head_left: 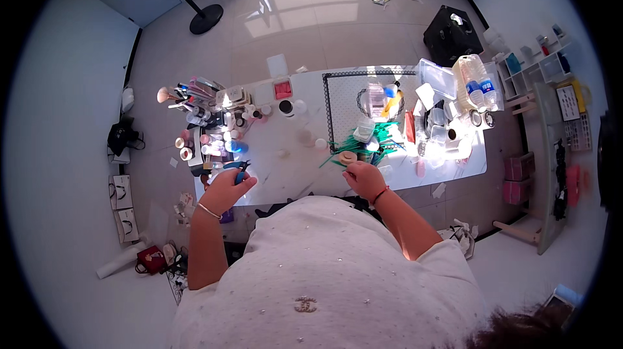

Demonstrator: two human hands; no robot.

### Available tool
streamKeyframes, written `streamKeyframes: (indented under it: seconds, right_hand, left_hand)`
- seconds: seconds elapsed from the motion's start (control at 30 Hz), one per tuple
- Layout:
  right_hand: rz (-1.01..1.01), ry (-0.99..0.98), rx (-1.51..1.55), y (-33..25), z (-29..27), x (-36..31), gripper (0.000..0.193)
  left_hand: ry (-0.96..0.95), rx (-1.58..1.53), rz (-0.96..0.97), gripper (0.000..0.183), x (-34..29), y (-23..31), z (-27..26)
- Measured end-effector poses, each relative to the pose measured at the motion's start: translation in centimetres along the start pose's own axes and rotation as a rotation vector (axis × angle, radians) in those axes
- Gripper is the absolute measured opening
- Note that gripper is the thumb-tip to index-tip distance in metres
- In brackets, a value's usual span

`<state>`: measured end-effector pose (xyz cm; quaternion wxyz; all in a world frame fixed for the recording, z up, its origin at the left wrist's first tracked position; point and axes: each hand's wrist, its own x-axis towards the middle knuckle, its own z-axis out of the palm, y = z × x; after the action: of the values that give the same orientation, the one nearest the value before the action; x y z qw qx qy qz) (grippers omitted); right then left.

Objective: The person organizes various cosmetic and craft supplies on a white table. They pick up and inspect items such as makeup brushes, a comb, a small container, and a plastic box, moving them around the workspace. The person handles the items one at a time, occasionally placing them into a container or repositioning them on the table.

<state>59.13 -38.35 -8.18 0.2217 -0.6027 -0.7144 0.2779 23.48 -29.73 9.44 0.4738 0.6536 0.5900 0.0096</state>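
Small blue-handled pliers (242, 174) with dark jaws are gripped in my left hand (224, 191), above the near left part of the white marbled table (279, 177). My right hand (365, 181) is closed in a pinch at the table's near edge. Its fingertips come up against a round beige roll (347, 157), and whatever they may hold is too small to make out. Thin green sticks (383, 140) lie in a loose pile just beyond that hand, with a clear plastic box (365, 130) among them.
Brushes (170, 96), bottles and jars crowd the table's left end. A dark lace-edged mat (330, 106) lies right of the middle. Clear containers (436, 79) and a basket of bottles (476, 83) fill the right end. Beyond stand a fan (206, 19) and a black case (451, 36).
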Motion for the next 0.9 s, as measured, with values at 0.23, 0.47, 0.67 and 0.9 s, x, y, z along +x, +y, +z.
streamKeyframes:
  seconds: [0.23,0.47,0.67,0.9]
  right_hand:
    - [-0.161,-0.16,0.721,-11.8,-7.3,3.0,0.046]
    - [-0.313,-0.274,0.437,-17.2,-9.8,4.4,0.016]
    - [-0.097,-0.234,0.51,-17.5,-8.1,4.4,0.007]
    - [-0.189,-0.073,0.411,-20.3,-7.1,6.7,0.027]
  left_hand:
    - [-0.694,-0.372,0.313,0.024,0.1,3.5,1.9]
    - [-0.794,-0.459,0.222,0.025,1.2,5.5,2.0]
    - [-0.322,-0.516,0.323,0.019,1.9,2.2,2.6]
    - [0.172,-0.197,0.73,0.019,1.3,-0.7,-1.7]
